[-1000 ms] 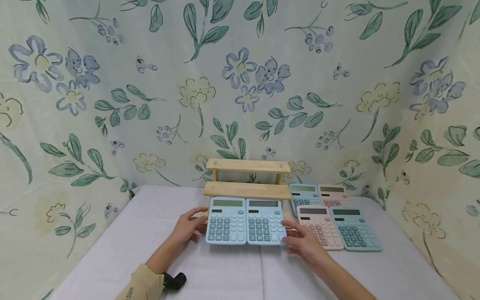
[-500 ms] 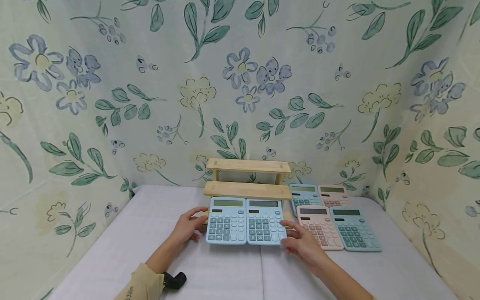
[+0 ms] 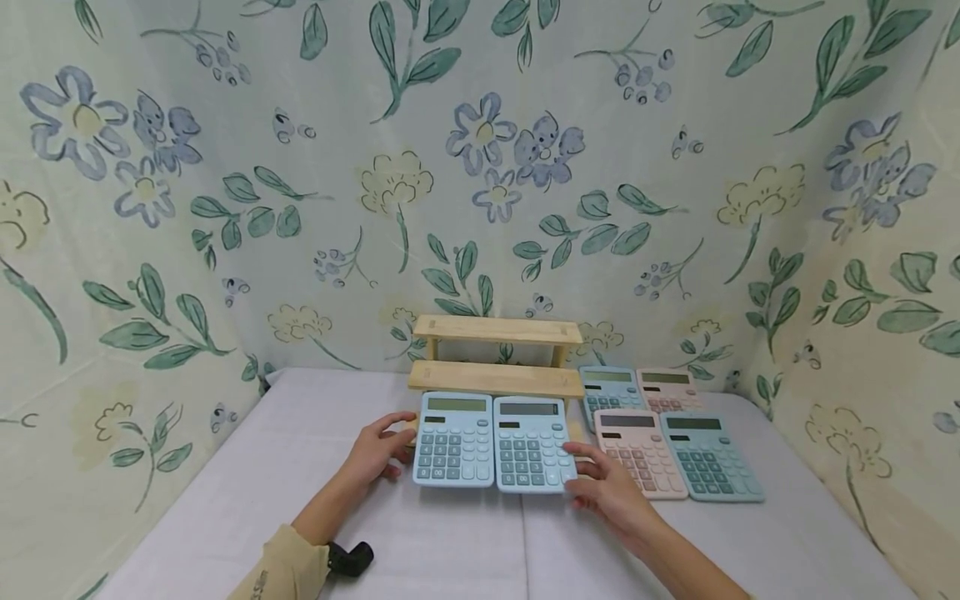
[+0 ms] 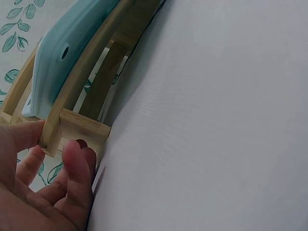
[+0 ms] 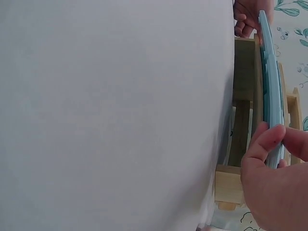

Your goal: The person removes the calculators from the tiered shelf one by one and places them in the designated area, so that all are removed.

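Two light blue calculators lean side by side on the lowest tier of a wooden stepped rack (image 3: 495,379), the left calculator (image 3: 453,458) and the right calculator (image 3: 531,467). With thumb and fingers, my left hand (image 3: 377,452) holds the rack's left end; the left wrist view shows this hand (image 4: 53,192) at the wooden end piece, beside the calculator's edge (image 4: 60,53). My right hand (image 3: 611,492) pinches the right calculator by its lower right edge. In the right wrist view, that hand's fingers (image 5: 269,139) lie across the thin blue calculator.
To the right lie a blue calculator (image 3: 609,379) and a pink calculator (image 3: 666,380) at the back, with a pink calculator (image 3: 637,467) and a teal calculator (image 3: 708,467) in front. White cloth (image 3: 450,550) covers the table. A floral curtain (image 3: 300,208) hangs behind.
The right calculator has shifted slightly down and turned a little, so a narrow gap shows between the two. My right hand moved slightly with it; my left hand has stayed put.
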A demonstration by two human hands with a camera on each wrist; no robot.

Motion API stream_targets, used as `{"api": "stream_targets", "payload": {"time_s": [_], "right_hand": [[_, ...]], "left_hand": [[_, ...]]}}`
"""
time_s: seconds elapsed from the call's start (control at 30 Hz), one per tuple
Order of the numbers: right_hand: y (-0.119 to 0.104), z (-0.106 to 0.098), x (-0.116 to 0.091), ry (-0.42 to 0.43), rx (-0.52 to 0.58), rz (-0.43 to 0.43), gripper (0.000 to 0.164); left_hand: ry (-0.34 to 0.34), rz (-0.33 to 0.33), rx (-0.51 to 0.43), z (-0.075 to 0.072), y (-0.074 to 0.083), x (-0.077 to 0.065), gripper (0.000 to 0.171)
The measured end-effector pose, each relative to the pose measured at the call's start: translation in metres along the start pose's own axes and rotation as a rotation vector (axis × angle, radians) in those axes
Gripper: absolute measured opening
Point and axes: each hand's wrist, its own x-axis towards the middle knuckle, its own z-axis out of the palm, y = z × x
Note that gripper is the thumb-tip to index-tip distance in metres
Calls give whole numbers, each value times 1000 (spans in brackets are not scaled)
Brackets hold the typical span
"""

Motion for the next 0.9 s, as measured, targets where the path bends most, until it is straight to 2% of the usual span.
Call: {"api": "stream_targets", "payload": {"time_s": [0.27, 0.57, 0.9], "right_hand": [[-1, 1, -1, 6, 15, 5, 63], [0, -1, -2, -23, 26, -13, 66], [2, -5, -6, -7, 22, 2, 67]], "left_hand": [[1, 5, 0, -1, 0, -1, 40], [7, -6, -6, 0, 0, -1, 40], [6, -8, -4, 0, 1, -1, 39]]}}
